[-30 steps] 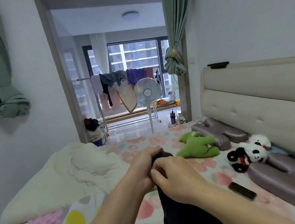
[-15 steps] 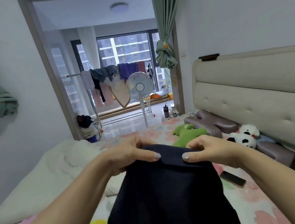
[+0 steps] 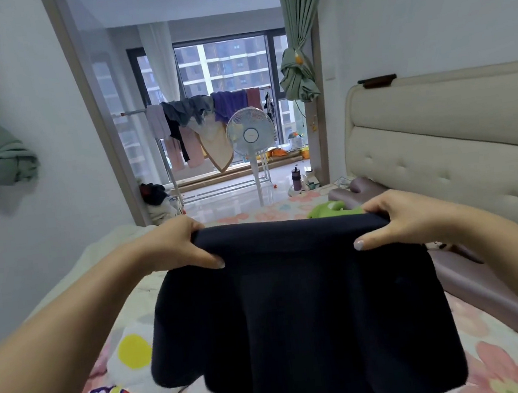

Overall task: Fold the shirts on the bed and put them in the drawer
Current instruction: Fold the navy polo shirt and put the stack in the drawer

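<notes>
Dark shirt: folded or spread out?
Spread: left hand and right hand grip the dark shirt by its top edge, wide apart; it hangs open.

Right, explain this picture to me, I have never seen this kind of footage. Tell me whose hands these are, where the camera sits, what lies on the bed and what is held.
There is no machine here: a person works with two bare hands. The single picture comes from a wide-angle camera worn on the head, looking forward and down, so both arms reach in from the bottom. The left hand and right hand each grip the top edge of a dark navy garment, holding it spread out above the bed. On the flowered sheet lie a white garment with a yellow circle, a green plush toy and brownish pillows along the padded headboard. Beyond the bed stand a fan and a rack of hanging laundry.
</notes>
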